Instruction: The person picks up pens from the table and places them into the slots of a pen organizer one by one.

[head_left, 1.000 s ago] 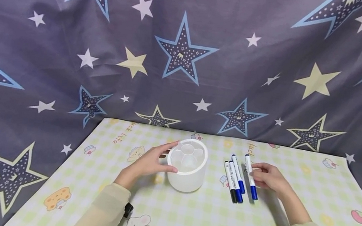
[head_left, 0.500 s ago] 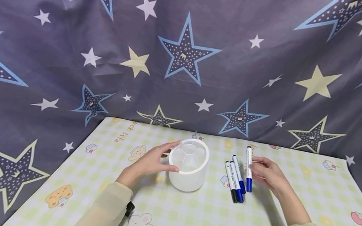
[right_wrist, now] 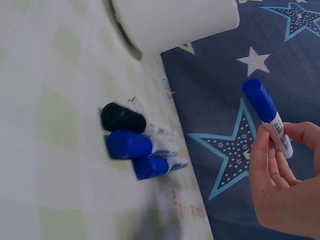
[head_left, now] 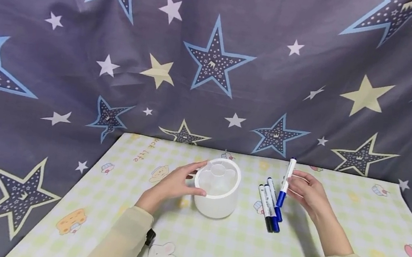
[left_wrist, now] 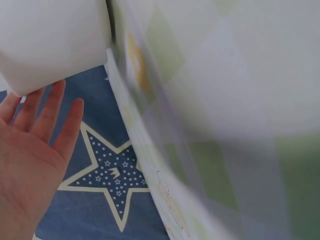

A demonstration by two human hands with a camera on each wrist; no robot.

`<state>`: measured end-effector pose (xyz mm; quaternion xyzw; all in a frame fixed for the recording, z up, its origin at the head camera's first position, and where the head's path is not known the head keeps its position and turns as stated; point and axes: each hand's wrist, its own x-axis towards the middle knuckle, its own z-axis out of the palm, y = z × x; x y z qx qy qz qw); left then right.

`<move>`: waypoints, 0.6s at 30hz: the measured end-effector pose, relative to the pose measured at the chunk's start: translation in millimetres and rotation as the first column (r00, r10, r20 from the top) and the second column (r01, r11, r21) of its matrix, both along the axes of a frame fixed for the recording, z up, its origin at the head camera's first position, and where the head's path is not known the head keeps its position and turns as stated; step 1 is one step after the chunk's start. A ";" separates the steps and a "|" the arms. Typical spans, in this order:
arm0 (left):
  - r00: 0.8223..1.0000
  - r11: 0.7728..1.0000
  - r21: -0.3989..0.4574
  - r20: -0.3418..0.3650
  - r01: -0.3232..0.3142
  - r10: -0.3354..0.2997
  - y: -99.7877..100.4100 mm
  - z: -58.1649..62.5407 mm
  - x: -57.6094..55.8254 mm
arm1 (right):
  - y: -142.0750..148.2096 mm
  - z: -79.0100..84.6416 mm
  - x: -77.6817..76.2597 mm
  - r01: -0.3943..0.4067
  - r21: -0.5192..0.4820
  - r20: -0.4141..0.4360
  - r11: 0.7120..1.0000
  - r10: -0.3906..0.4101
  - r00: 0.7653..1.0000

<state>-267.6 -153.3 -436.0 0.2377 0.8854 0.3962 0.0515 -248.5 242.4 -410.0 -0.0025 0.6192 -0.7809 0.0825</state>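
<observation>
A round white pen holder (head_left: 215, 206) with inner compartments stands upright on the table. My left hand (head_left: 178, 184) holds it from the left, thumb at the front of the rim and fingers toward the back. My right hand (head_left: 309, 194) pinches a white marker (head_left: 286, 182) between thumb and fingers; its blue cap (right_wrist: 260, 99) points down in the head view. This marker is raised above the table. Just left of it lie a marker with a black cap (right_wrist: 123, 118) and two blue-capped markers (right_wrist: 131, 145), side by side, caps toward me.
A pale green checked cloth (head_left: 220, 246) with cartoon prints covers the table. Behind the table's far edge hangs a dark curtain (head_left: 208, 115) with stars. Black wrist straps sit at both cuffs.
My right hand has raised the marker off the table and moved it slightly away from me, standing it more upright. My left hand stays on the pen holder.
</observation>
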 end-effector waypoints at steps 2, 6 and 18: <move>1.000 1.000 -0.003 0.001 -0.008 0.008 -2.6 -0.3 1.4 | -4.5 3.1 -0.5 0.010 -0.010 -0.002 1.000 -0.010 1.000; 1.000 1.000 -0.006 -0.009 -0.007 0.007 -5.9 -0.4 3.2 | -13.9 10.6 -0.7 0.027 -0.022 -0.001 0.999 -0.027 1.000; 1.000 1.000 -0.010 -0.008 -0.004 0.004 0.2 0.1 1.1 | -32.2 20.1 -0.3 0.081 -0.095 0.024 0.992 -0.079 0.997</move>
